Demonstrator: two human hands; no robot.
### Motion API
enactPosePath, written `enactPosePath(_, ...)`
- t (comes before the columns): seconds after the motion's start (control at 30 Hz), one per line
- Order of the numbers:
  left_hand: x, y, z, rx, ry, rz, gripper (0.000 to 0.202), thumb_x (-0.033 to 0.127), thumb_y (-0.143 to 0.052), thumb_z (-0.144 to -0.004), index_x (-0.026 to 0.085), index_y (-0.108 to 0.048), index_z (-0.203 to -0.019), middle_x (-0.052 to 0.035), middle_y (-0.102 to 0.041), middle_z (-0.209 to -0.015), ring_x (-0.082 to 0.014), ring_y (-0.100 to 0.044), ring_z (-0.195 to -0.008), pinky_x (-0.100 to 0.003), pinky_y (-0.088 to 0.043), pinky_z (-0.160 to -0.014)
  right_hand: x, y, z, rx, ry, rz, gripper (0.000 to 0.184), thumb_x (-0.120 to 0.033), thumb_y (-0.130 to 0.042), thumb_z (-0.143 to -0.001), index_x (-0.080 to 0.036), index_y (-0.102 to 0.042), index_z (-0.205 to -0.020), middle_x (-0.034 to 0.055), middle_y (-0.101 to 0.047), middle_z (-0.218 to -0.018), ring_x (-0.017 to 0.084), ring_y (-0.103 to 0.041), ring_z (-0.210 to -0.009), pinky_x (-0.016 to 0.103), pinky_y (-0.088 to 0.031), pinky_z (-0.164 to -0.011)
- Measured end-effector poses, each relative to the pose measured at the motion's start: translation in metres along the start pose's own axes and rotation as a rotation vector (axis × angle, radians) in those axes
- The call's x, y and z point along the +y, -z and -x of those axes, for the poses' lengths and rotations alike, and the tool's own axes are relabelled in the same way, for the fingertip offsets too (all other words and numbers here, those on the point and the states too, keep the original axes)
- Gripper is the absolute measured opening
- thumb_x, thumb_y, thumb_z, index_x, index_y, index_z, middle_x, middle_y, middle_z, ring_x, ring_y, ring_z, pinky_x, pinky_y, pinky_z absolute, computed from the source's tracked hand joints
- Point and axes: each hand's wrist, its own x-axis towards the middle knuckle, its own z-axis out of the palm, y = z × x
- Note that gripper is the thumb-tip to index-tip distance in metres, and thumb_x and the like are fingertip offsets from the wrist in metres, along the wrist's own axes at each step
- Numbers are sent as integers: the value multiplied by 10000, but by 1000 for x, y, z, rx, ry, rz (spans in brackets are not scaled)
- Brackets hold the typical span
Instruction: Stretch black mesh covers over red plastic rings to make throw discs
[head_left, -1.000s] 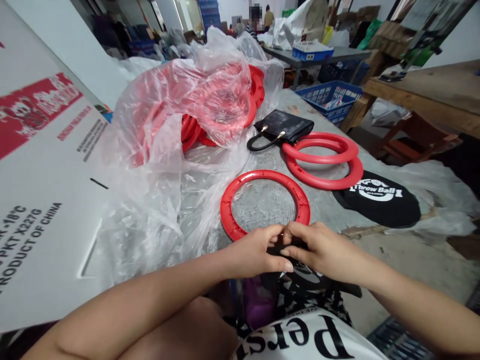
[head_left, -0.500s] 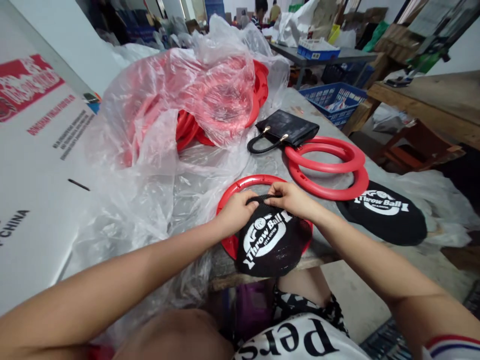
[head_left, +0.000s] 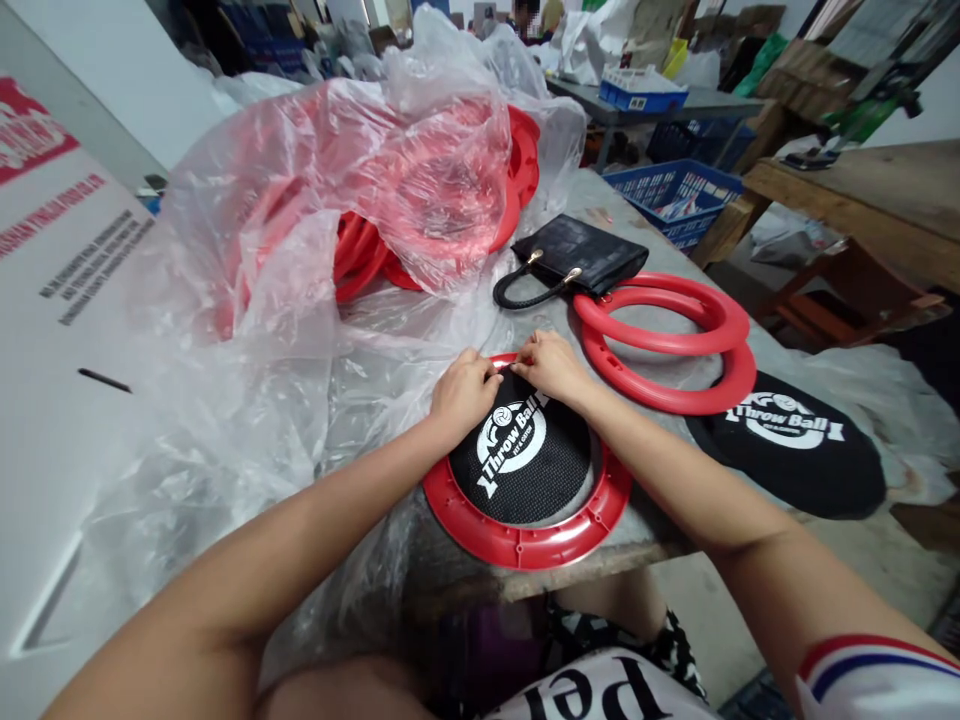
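Observation:
A red plastic ring [head_left: 517,540] lies on the table near its front edge, its ribbed side up. Inside it rests a round black mesh net [head_left: 551,465] printed "Throw Ball" in white; a gap shows between net and ring at the lower right. My left hand [head_left: 466,390] and my right hand [head_left: 551,365] pinch the far edge of the net, close together at the ring's far rim. The fingertips press on the rim there and partly hide it.
Two red rings [head_left: 675,395] overlap on the right, by a black handbag [head_left: 581,255]. A second printed black net [head_left: 795,445] lies beyond them. Plastic-wrapped red rings [head_left: 450,190] are heaped at the back left. A white carton [head_left: 67,420] stands left; a blue crate [head_left: 675,195] sits back right.
Both hands have carried the net away from me, so its far edge now meets the ring's far rim. The near part of the ring is now uncovered.

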Motion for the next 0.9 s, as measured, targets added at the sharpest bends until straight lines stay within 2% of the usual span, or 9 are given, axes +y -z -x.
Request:
enactPosePath(0.13,-4,-4,-7,50,-60,-95,137,257,-618,-920,195,-714,-845,-95,-623,-1095,-264,-550,-1121,-371,-449,-1005,6,-6,-11,-20,-15,-14,211,-349,-693,-913,-177,-807,-956,120,-676,-1054,261,-562,-1031,350,-410,-904)
enactPosePath(0.3,-7,-10,-22,25,103,-72,55,233,-677,-860,201,-717,-878,-92,-641,-1129,-292,-527,-1184,-413,-420,-1041,9,-13,-17,-24,-53,-109,148,-304,-735,-865,-178,-797,-913,100,-682,-1012,240,-582,-1001,328,-424,-903)
enactPosePath(0.47,-10,-13,-31,-11,195,40,51,216,-683,-829,200,-722,-859,-80,-681,-1106,-274,-569,-1151,-392,-423,-1037,13,-25,-21,-25,-71,-300,72,-242,-732,-841,-182,-748,-804,34,-681,-858,189,-598,-897,309,-433,-896)
enactPosePath(0.6,-15,-17,-32,16,197,132,82,235,-655,-847,196,-717,-808,-64,-706,-1052,-241,-602,-1090,-368,-430,-1026,16,-32,-21,41,-86,-393,41,-218,-725,-818,-182,-731,-801,32,-686,-890,183,-597,-900,294,-432,-854)
enactPosePath(0.77,-16,-21,-31,74,214,84,139,236,-596,-879,195,-720,-832,-72,-717,-1022,-238,-610,-1034,-358,-446,-964,15,-35,-18,58,-90,-390,106,-274,-682,-857,-186,-710,-806,40,-688,-908,191,-592,-904,297,-415,-810)
enactPosePath(0.9,-14,-22,-30,83,212,49,147,238,-582,-888,197,-715,-843,-74,-714,-1030,-240,-608,-1052,-355,-438,-969,13,-38,-18,90,-108,-351,144,-310,-642,-893,-184,-687,-840,54,-695,-947,197,-589,-907,297,-409,-784)
